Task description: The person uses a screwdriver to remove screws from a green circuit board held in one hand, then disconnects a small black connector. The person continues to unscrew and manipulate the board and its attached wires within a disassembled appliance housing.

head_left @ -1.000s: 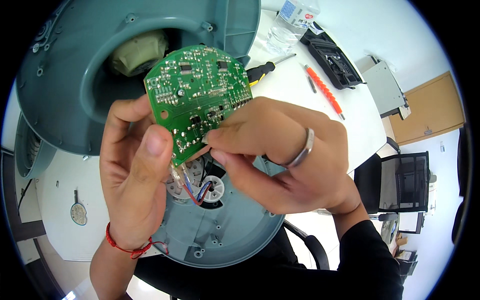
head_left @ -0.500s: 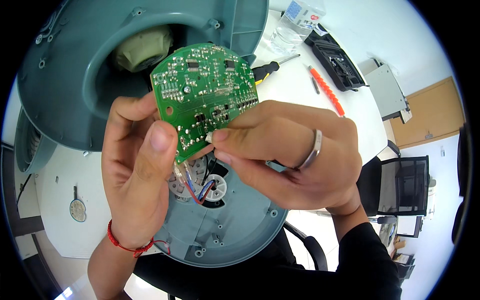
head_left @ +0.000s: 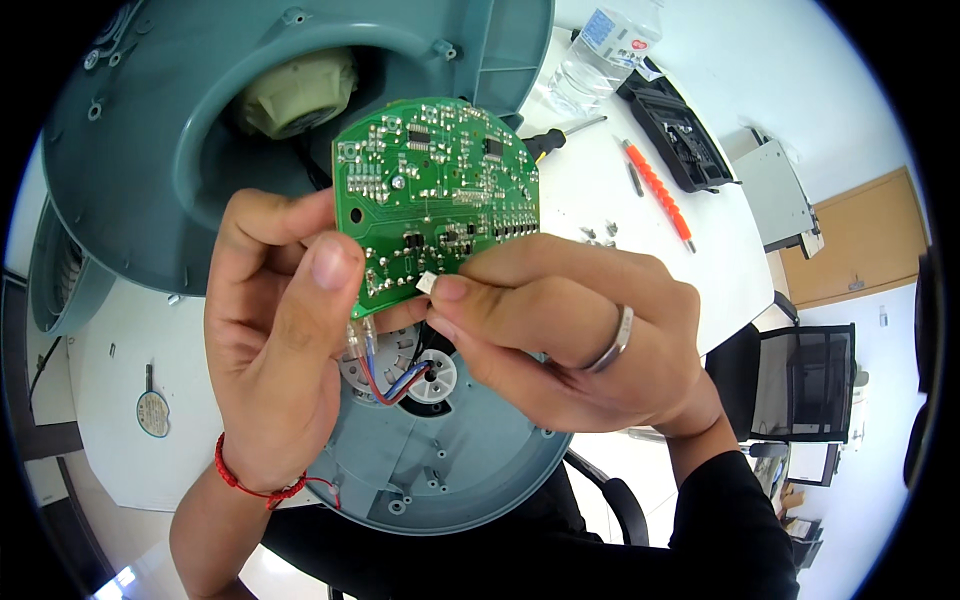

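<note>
This looks like an office, with a bit of a workshop. Just past 3 o'clock I see a black chair (head_left: 804, 382) with a net back, the kind you find in offices. A brown wood panel (head_left: 860, 245) is near 3 o'clock, and the wall (head_left: 830, 90) at 2 o'clock is plain white. The workshop part is on my white desk (head_left: 180, 340). It has a screwdriver (head_left: 548, 143) at 1 o'clock and an open black tool case (head_left: 700, 178) near 2 o'clock. A gray-green plastic shell (head_left: 190, 120) is at 10 o'clock, and my left fingers (head_left: 335, 265) hold a green circuit board (head_left: 430, 205).
</note>
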Motion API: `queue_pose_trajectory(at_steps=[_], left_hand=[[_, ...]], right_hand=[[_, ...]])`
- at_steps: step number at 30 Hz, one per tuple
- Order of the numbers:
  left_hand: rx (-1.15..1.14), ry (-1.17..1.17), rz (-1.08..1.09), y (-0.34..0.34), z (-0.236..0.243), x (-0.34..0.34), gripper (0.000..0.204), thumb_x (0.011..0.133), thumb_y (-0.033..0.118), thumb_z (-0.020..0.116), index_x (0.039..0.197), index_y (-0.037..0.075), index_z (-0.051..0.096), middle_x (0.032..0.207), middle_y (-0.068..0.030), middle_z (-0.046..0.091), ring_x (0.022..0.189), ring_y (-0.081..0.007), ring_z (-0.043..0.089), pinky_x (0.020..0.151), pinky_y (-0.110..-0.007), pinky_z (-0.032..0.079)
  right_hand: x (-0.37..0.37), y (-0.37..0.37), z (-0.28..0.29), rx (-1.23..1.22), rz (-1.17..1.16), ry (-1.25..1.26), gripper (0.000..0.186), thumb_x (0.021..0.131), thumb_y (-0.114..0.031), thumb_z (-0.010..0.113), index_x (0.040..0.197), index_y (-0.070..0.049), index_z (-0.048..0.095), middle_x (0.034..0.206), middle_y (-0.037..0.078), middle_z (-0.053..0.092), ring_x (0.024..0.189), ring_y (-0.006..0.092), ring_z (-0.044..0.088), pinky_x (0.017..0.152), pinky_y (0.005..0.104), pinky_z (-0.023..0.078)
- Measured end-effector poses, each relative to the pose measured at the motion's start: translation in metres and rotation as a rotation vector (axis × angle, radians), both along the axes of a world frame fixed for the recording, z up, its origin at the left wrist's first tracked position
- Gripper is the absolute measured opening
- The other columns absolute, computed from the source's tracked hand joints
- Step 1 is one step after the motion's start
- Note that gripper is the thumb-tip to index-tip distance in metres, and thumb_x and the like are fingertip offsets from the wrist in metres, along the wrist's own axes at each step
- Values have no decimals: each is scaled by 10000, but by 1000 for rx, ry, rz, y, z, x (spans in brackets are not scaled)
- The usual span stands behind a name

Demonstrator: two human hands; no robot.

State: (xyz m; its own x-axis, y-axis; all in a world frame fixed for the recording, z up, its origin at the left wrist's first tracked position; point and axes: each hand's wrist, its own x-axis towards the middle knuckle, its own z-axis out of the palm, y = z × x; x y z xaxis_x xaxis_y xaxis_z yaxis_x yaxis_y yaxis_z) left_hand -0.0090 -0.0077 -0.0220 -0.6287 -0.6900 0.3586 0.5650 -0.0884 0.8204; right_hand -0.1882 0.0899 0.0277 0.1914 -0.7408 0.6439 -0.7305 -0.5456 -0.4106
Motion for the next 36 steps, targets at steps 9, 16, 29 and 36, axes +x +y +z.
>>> queue_pose_trajectory(at_steps=[9,16,29,36], left_hand=[[26,16,-19,0,-1,-1,217,1085,210,412,1235,55,442,1250,-146,625,1101,-242,680,872,-416,631],[56,3,6,2,3,-3,230,1085,219,417,1231,44,454,1231,-137,631,1087,-234,687,857,-406,639],[54,12,29,3,1,-5,234,1083,232,434,1228,53,467,1203,-120,651,1058,-211,699,816,-370,651],[14,30,3,0,0,-5,219,1082,227,438,1224,64,468,1225,-119,644,1087,-219,687,834,-381,642]], right_hand=[[1,0,-6,-30,-19,49,273,716,120,814,925,2,683,866,126,713,693,201,718,572,261,556],[5,-6,-13,-142,-45,10,168,768,70,771,799,1,621,725,85,616,539,208,615,433,298,474],[5,-5,-15,-145,-54,43,172,800,61,753,787,-12,598,695,61,595,496,199,592,397,300,447],[5,-6,-17,-151,-49,42,155,802,59,749,841,-8,614,713,67,600,521,201,604,416,300,463]])
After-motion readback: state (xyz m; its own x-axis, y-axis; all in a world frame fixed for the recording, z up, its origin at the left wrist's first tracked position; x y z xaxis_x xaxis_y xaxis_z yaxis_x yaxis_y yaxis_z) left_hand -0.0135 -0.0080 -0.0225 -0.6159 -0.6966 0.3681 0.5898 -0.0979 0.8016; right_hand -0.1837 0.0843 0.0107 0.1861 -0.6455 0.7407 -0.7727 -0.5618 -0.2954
